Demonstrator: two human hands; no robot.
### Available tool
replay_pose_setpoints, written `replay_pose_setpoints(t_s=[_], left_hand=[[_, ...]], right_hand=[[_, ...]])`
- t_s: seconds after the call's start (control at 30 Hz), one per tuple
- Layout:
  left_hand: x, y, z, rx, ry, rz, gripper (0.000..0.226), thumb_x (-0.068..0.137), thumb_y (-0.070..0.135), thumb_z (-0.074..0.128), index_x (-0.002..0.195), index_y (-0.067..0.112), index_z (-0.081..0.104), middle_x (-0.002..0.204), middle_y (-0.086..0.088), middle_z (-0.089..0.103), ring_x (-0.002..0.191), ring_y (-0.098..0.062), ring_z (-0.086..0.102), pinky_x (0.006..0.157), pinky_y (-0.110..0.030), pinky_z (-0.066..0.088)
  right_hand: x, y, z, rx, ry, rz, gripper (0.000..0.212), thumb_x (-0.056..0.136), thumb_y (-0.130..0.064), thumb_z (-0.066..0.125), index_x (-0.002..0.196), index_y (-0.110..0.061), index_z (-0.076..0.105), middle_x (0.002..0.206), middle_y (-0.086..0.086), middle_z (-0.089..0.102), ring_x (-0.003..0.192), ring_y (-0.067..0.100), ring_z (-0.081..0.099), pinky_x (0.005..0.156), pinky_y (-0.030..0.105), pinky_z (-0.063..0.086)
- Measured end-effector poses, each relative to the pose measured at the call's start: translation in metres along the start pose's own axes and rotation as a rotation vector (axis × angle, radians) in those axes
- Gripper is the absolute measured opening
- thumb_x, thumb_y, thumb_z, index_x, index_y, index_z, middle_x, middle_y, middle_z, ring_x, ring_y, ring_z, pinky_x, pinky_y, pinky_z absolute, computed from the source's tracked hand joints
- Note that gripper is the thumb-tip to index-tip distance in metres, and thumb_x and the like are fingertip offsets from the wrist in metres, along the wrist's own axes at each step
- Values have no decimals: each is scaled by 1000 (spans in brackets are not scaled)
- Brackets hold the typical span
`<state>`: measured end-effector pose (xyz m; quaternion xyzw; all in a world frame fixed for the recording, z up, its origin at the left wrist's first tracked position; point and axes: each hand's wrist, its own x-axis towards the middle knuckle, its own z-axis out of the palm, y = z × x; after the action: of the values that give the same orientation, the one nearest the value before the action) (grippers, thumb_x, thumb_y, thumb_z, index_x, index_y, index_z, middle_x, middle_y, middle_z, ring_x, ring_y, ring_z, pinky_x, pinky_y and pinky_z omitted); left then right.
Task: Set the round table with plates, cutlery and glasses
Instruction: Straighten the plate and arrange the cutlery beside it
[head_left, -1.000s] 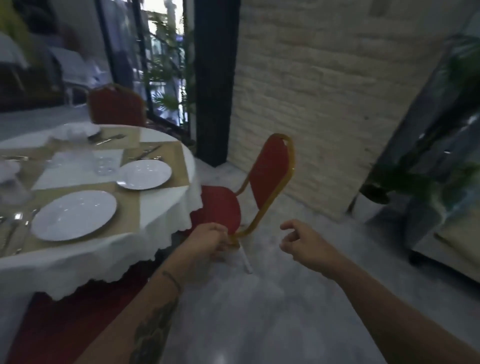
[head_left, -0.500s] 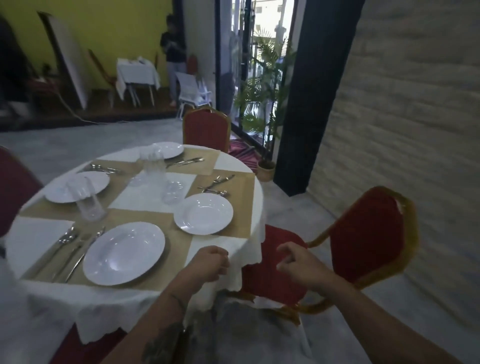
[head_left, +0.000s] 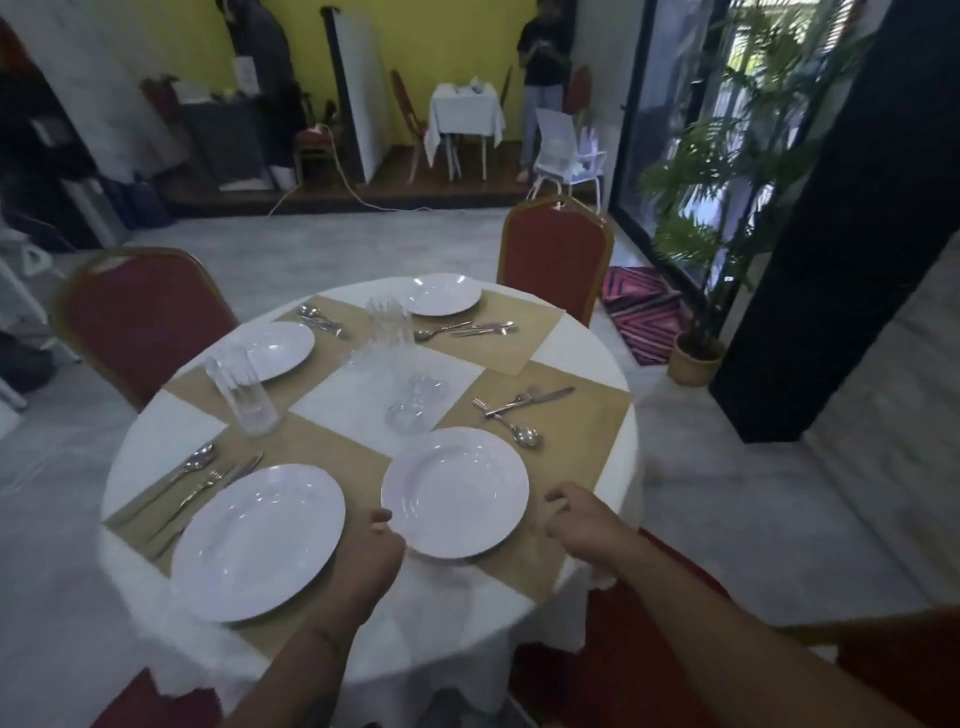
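Two hands, left hand (head_left: 371, 551) and right hand (head_left: 582, 525), had reached the round table (head_left: 171, 431), lower centre, flanking a plate (head_left: 455, 491); fingers curled, empty; settings looked nearly complete.

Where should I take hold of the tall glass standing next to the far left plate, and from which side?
Grip the tall glass about halfway up its straight wall. It stands upright and slim, so a side grip should suit. Come from the near right, over the tan mat: a plate sits close behind it and a spoon lies to its near left.
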<state>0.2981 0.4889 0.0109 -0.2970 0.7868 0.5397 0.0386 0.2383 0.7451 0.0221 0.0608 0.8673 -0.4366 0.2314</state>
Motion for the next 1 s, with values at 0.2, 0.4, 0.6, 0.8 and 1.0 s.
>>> replay_pose_setpoints(t_s=[0.2, 0.4, 0.6, 0.8, 1.0], left_hand=[[8, 2, 46, 7, 214, -66, 19, 94, 10, 53, 113, 12, 55, 95, 6, 54, 97, -26, 56, 84, -35, 44], [38, -8, 65, -69, 277, -194, 50, 60, 28, 52, 98, -3, 58, 90, -4, 58, 84, -31, 60, 75, -44, 51], [47, 3, 74, -98, 272, -188, 49, 57, 18, 51, 104, 23, 62, 100, 9, 63, 91, -15, 62, 66, -33, 50], [59, 5, 68, -137, 237, -270, 53, 60, 9, 50, 111, 25, 58, 104, 2, 66, 95, -19, 63, 79, -46, 58], [63, 14, 74, -155, 184, -308, 50, 70, 5, 56, 117, 23, 54, 109, -3, 63, 96, -24, 63, 80, -50, 59]], right_hand=[[105, -23, -40, -227, 85, -53, 43, 81, -19, 57, 124, -20, 54, 126, 13, 56, 114, 33, 56, 97, 39, 48], [195, -45, -30, -540, 39, -253, 45, 91, -28, 53, 135, -24, 47, 141, 7, 44, 129, 33, 38, 99, 41, 39], [259, -53, -12, -806, 97, -516, 39, 84, -30, 52, 123, -27, 50, 123, 3, 46, 125, 32, 40, 95, 45, 37], [278, -27, -17, -946, 90, -473, 39, 80, -28, 49, 119, -23, 49, 120, 3, 47, 118, 31, 43, 91, 45, 38], [255, 3, -32, -945, 268, -438, 18, 73, -11, 45, 88, -10, 56, 87, 13, 56, 77, 33, 56, 65, 39, 41]])
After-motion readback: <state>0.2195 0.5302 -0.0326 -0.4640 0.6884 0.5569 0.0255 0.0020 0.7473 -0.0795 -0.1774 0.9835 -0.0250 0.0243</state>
